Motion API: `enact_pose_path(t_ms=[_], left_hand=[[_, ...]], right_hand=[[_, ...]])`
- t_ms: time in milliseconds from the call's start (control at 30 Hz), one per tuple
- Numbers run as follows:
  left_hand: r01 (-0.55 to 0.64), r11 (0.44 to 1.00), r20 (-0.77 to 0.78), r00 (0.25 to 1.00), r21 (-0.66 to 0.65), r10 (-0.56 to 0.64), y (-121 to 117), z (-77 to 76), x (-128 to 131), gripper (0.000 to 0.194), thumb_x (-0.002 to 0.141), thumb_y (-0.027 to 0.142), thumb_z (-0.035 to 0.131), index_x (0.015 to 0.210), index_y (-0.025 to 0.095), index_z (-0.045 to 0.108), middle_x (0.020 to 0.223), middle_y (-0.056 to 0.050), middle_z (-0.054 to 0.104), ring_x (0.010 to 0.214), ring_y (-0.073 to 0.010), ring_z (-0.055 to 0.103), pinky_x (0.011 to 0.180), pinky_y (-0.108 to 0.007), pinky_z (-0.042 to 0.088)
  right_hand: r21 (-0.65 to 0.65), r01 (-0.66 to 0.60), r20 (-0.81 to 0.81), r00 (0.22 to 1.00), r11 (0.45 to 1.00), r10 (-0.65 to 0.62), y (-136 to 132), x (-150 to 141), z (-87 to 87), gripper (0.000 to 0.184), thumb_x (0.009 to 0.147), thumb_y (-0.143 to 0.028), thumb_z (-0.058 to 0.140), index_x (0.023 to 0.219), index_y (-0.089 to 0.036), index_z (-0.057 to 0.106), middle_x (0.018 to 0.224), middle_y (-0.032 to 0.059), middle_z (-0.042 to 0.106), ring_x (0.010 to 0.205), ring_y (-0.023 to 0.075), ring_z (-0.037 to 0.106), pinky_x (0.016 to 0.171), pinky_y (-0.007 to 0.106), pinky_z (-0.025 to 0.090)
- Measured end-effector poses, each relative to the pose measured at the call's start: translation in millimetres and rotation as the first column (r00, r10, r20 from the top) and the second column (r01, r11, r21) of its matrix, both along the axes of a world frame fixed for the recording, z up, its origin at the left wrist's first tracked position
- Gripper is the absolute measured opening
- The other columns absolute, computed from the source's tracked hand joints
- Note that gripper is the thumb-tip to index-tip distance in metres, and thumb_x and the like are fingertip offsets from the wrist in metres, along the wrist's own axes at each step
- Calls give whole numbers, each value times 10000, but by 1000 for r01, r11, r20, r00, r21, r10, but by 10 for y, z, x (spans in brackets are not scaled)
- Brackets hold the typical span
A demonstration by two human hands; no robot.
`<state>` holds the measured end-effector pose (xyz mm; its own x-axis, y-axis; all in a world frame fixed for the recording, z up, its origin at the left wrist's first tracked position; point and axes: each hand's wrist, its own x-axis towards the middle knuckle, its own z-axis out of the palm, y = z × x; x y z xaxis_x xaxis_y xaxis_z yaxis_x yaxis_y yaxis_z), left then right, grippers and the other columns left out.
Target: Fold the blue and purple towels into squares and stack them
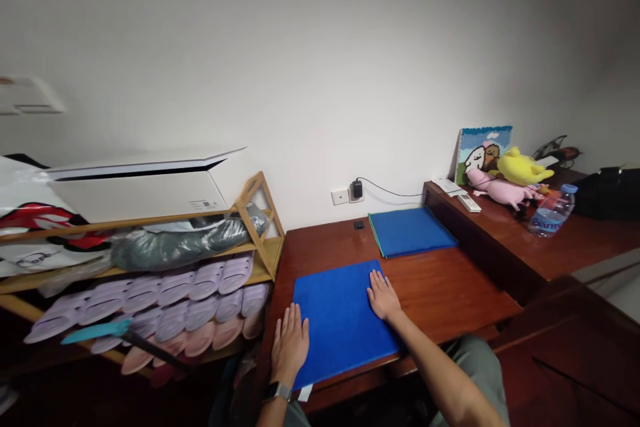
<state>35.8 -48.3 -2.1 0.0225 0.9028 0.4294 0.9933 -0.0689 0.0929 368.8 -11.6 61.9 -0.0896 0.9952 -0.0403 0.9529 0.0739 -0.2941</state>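
A bright blue cloth (340, 320) lies spread flat on the reddish-brown wooden desk (425, 287), with a white tag at its near left corner. My left hand (290, 343), a watch on its wrist, rests flat at the cloth's left edge with the fingers stretched out. On the cloth's right edge, my right hand (383, 295) lies palm down, fingers extended. Neither hand grips anything. Farther back on the desk is another blue cloth (413, 231) with a green edge, lying flat in what looks like a folded stack.
Left of the desk, a wooden rack (270, 257) holds rows of slippers (175, 287) and a white box (145, 193). On the raised surface at right are plush toys (500, 190), a water bottle (553, 213) and a remote (469, 203). A black plug (357, 188) with a cord sits in the wall socket.
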Motion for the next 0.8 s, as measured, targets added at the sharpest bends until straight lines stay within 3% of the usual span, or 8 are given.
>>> enact_pose_path(t_ms=[100, 167, 300, 400, 500, 600, 700, 800], left_hand=[[63, 995, -3, 998, 75, -63, 67, 86, 215, 618, 1085, 352, 291, 1609, 91, 490, 1651, -182, 542, 1564, -312, 479, 1320, -559, 362], [149, 986, 4, 989, 82, -149, 158, 190, 561, 617, 1096, 359, 291, 1630, 98, 454, 1683, -177, 497, 1587, -306, 446, 1324, -553, 365], [353, 935, 47, 935, -41, -351, 376, 327, 1481, 615, 1110, 378, 258, 1664, 154, 405, 1729, -122, 431, 1623, -265, 382, 1344, -508, 347], [409, 899, 82, 913, -157, -401, 490, 279, 1860, 624, 1108, 431, 242, 1643, 198, 463, 1707, -98, 466, 1605, -243, 415, 1333, -463, 378], [367, 913, 83, 930, -180, -358, 548, 177, 1669, 616, 1095, 425, 262, 1619, 212, 505, 1676, -109, 512, 1580, -269, 458, 1312, -515, 403], [238, 954, 73, 971, -181, -228, 571, 109, 1044, 638, 1083, 396, 242, 1624, 164, 487, 1685, -147, 495, 1588, -309, 444, 1313, -593, 367], [69, 984, 47, 997, -164, -62, 563, 79, 409, 654, 1076, 389, 246, 1614, 109, 490, 1685, -171, 492, 1589, -311, 442, 1319, -569, 356], [6, 989, 16, 1000, -150, -3, 529, 70, 107, 649, 1073, 378, 268, 1614, 91, 483, 1687, -163, 492, 1596, -296, 431, 1333, -532, 337]], right_hand=[[-3, -6, 1, 1000, 1000, 6, 7, -3, -83, 676, 1137, -389, 178, 1728, -66, 235, 1792, 104, 176, 1681, 240, 146, 1367, 423, 105], [4, -6, -5, 1000, 1000, 6, 13, 2, -124, 675, 1138, -394, 177, 1730, -76, 231, 1793, 100, 165, 1681, 235, 144, 1367, 425, 105], [21, -7, -10, 1000, 1000, 7, 37, 23, -180, 662, 1134, -376, 191, 1734, -101, 228, 1790, 92, 167, 1680, 226, 145, 1366, 425, 107], [32, -29, 3, 1000, 999, 29, 56, 42, -230, 667, 1129, -377, 200, 1729, -88, 233, 1790, 95, 170, 1681, 230, 142, 1366, 421, 116], [38, -21, 6, 1000, 999, 21, 71, 46, -263, 678, 1132, -398, 172, 1728, -80, 229, 1792, 94, 172, 1681, 228, 139, 1368, 417, 110], [37, -4, -1, 1000, 999, 4, 74, 35, -247, 684, 1133, -414, 158, 1731, -88, 222, 1793, 86, 169, 1680, 219, 140, 1368, 417, 107], [15, -3, 2, 1000, 1000, 3, 58, 19, -200, 689, 1130, -413, 169, 1729, -76, 219, 1793, 95, 168, 1680, 219, 143, 1369, 419, 107], [-12, 5, 15, 1000, 1000, -5, 27, 9, -172, 687, 1128, -403, 172, 1732, -77, 212, 1796, 99, 163, 1681, 216, 140, 1366, 408, 104]])
